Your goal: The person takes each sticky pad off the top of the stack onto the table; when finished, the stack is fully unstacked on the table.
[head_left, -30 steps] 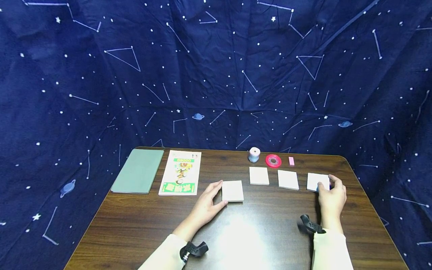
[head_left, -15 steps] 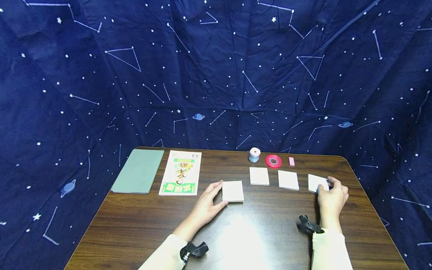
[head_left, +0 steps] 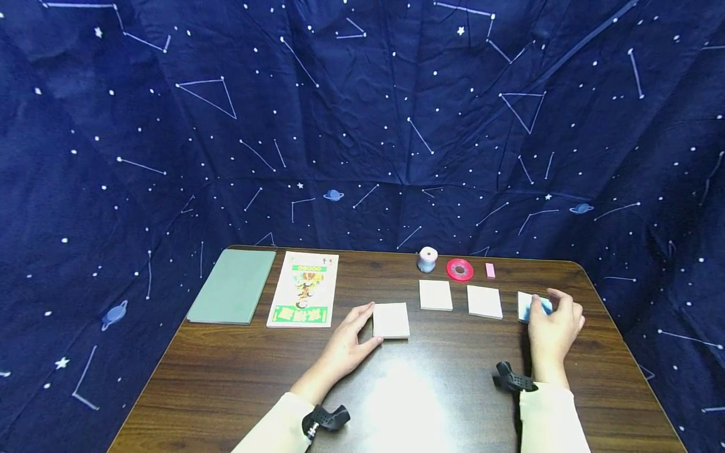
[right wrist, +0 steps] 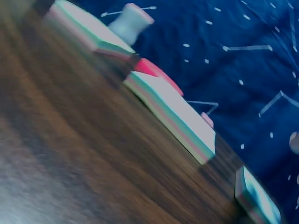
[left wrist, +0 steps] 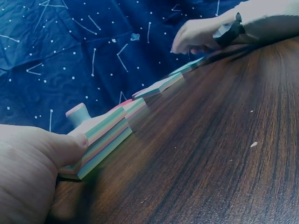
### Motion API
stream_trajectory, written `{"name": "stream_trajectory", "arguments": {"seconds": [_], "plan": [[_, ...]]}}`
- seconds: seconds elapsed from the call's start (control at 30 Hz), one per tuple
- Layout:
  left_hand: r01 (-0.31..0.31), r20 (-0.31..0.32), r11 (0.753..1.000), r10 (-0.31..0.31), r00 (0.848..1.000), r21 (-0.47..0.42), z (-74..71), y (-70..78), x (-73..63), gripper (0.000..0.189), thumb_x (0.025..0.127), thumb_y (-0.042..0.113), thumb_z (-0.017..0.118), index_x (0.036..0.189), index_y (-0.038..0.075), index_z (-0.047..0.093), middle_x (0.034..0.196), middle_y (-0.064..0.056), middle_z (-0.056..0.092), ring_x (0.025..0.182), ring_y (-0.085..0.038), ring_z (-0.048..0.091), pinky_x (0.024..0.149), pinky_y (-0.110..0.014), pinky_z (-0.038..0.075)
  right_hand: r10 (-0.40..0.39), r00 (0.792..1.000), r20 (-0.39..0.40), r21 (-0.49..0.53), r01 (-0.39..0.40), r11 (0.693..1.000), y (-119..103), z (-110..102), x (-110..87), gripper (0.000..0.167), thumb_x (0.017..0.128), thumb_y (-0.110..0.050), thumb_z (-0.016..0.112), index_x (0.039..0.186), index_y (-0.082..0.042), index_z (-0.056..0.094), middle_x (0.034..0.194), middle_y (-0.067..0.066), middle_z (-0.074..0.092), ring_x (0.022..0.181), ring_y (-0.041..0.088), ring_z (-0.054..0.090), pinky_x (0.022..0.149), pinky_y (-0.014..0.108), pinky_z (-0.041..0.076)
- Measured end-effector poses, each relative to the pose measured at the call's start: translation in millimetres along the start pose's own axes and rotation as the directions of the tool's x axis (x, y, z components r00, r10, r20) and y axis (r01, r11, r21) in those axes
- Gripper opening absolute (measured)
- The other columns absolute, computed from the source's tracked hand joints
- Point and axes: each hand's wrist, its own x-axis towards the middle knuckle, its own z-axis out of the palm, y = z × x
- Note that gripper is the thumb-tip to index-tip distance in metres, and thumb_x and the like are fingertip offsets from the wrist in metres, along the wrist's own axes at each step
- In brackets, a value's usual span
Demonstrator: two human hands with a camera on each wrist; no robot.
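Note:
My left hand (head_left: 342, 345) holds a square note pad (head_left: 391, 321) on the table, thumb at its near edge and fingers at its far left corner. The left wrist view shows pastel layers along that thick pad's sides, with the thumb (left wrist: 74, 147) against it. My right hand (head_left: 554, 330) hovers over the rightmost note pad (head_left: 523, 305), fingers bent downward and nothing in them. A gap shows between that hand (left wrist: 198, 35) and the pads in the left wrist view. Bluish patches mark the rightmost pad's top (right wrist: 259, 196). Two more note pads, a middle one (head_left: 435, 295) and another (head_left: 484, 302), lie between my hands.
Behind the pads stand a spool (head_left: 427, 259), a red ring-shaped roll (head_left: 459, 270) and a small pink block (head_left: 489, 270). A green folder (head_left: 232, 286) and an illustrated booklet (head_left: 303, 289) lie at the left. A starry blue cloth (head_left: 362, 126) hangs behind the table.
My right hand has released the rightmost pad and lifted off it. That pad turned a little, then came to lie straighter, slightly right of before. My left hand has stayed put.

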Motion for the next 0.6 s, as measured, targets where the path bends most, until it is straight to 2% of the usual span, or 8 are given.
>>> {"name": "stream_trajectory", "arguments": {"seconds": [0.07,0.17,0.27,0.37,0.43,0.5,0.6], "plan": [[0.000,0.000,1.000,0.000,1.000,0.001,-0.2,0.4,-0.1,0.077,0.097,0.025,0.083,0.162,0.003,0.049,0.164,-0.012,0.054,0.152,-0.035,0.053,0.127,-0.055,0.042,-0.054,0.998,0.011,0.020,0.054,0.998,-7.6,2.6,-2.1,0.035,0.094,-0.011,0.080,0.123,0.007,0.070,0.115,0.032,0.068,0.113,0.054,0.052,0.101,0.061,0.035],[0.000,-0.001,1.000,0.000,1.000,-0.006,-0.6,1.3,0.1,0.077,0.097,0.024,0.083,0.162,0.002,0.049,0.164,-0.013,0.054,0.152,-0.036,0.053,0.127,-0.056,0.042,-0.079,0.996,0.041,0.048,0.077,0.996,-16.3,7.7,-5.8,0.034,0.095,-0.012,0.081,0.123,0.005,0.071,0.115,0.031,0.065,0.111,0.051,0.053,0.094,0.055,0.037],[0.001,-0.001,1.000,-0.001,1.000,-0.013,-0.6,1.5,0.9,0.078,0.097,0.025,0.083,0.163,0.002,0.048,0.164,-0.013,0.053,0.153,-0.036,0.052,0.128,-0.056,0.041,-0.080,0.993,0.084,0.072,0.074,0.995,-24.0,13.2,-9.4,0.033,0.096,-0.011,0.081,0.124,0.004,0.071,0.115,0.030,0.064,0.105,0.045,0.056,0.088,0.040,0.038],[-0.011,-0.009,1.000,0.011,1.000,0.001,0.4,0.6,1.3,0.079,0.096,0.024,0.084,0.163,0.001,0.048,0.163,-0.014,0.054,0.151,-0.037,0.052,0.127,-0.056,0.042,-0.086,0.984,0.156,0.076,0.075,0.994,-32.5,18.8,-13.1,0.034,0.097,-0.013,0.081,0.125,0.003,0.070,0.113,0.026,0.065,0.090,0.027,0.058,0.081,0.022,0.040],[-0.018,-0.010,1.000,0.018,1.000,0.023,1.4,0.0,0.9,0.079,0.096,0.025,0.084,0.162,0.000,0.048,0.163,-0.015,0.054,0.151,-0.037,0.052,0.126,-0.056,0.042,-0.086,0.970,0.226,0.077,0.070,0.995,-39.3,22.2,-16.3,0.034,0.098,-0.015,0.081,0.126,0.001,0.070,0.110,0.024,0.067,0.082,0.013,0.056,0.075,0.013,0.039],[-0.028,-0.009,0.998,0.028,1.000,0.050,2.4,-0.4,0.5,0.079,0.096,0.024,0.084,0.162,-0.001,0.048,0.163,-0.016,0.054,0.150,-0.038,0.052,0.125,-0.056,0.043,-0.095,0.950,0.298,0.075,0.076,0.994,-47.3,25.7,-20.6,0.034,0.099,-0.017,0.080,0.127,0.000,0.070,0.108,0.022,0.068,0.079,0.006,0.052,0.072,0.010,0.038],[-0.035,-0.003,0.996,0.036,0.999,0.079,2.3,0.4,-0.1,0.079,0.096,0.024,0.084,0.162,-0.002,0.048,0.163,-0.018,0.054,0.151,-0.040,0.050,0.126,-0.057,0.043,-0.112,0.916,0.385,0.092,0.082,0.992,-62.5,31.1,-28.6,0.035,0.099,-0.019,0.081,0.128,-0.002,0.070,0.108,0.022,0.070,0.081,0.005,0.054,0.072,0.011,0.039]]}}
